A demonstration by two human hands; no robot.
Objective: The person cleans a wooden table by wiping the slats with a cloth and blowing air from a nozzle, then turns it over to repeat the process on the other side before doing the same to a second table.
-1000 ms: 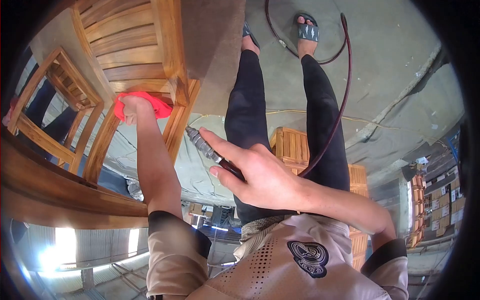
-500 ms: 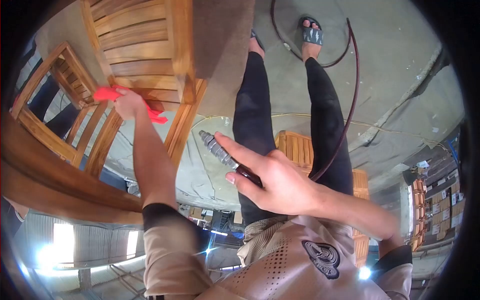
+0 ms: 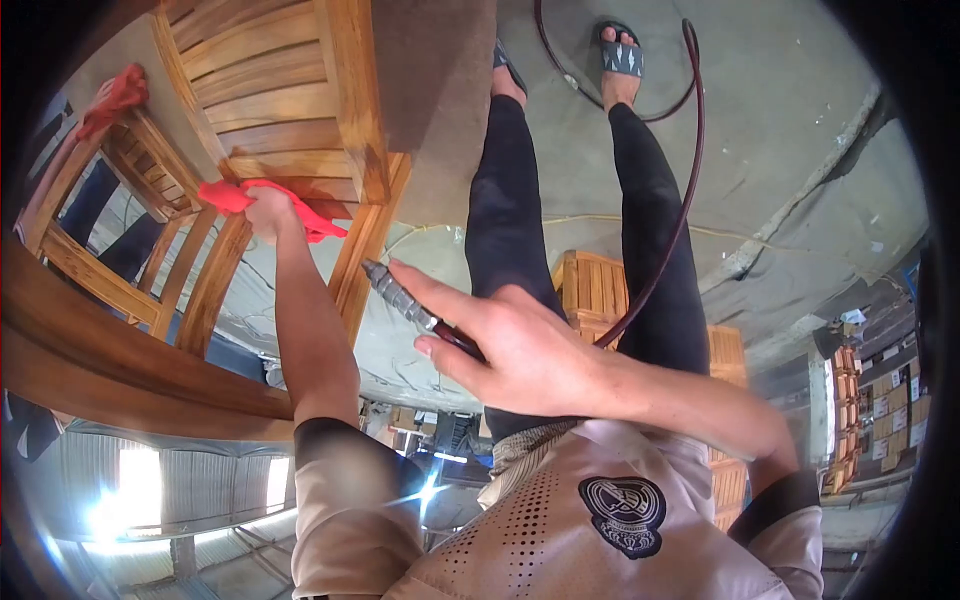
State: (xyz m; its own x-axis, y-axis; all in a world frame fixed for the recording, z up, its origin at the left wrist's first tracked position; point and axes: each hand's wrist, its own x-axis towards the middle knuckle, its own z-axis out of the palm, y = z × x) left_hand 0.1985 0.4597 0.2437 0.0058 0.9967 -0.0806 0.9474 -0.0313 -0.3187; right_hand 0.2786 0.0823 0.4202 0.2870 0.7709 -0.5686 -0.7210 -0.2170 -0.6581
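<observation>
My left hand (image 3: 270,212) is closed on a red cloth (image 3: 318,222), which spreads out on both sides of my fingers. The cloth lies against the lower slats of a wooden chair (image 3: 265,95). My right hand (image 3: 520,350) is wrapped round the end of a dark red air hose (image 3: 690,170), in front of my legs. A grey metal hose coupling (image 3: 400,298) sticks out past my fingers, its tip pointing up and left. My index finger lies along the coupling, with the thumb below it.
Another wooden frame with slats (image 3: 105,275) stands at the left, where a co-worker's arm reaches with a second red cloth (image 3: 118,98). A curved wooden piece (image 3: 130,360) crosses the lower left. Slatted wooden pieces (image 3: 590,285) stand behind my legs. The hose loops over the floor.
My left hand and its cloth have shifted slightly right and down along the chair. My right hand has moved left with the hose coupling. A co-worker's red cloth has appeared at the far left.
</observation>
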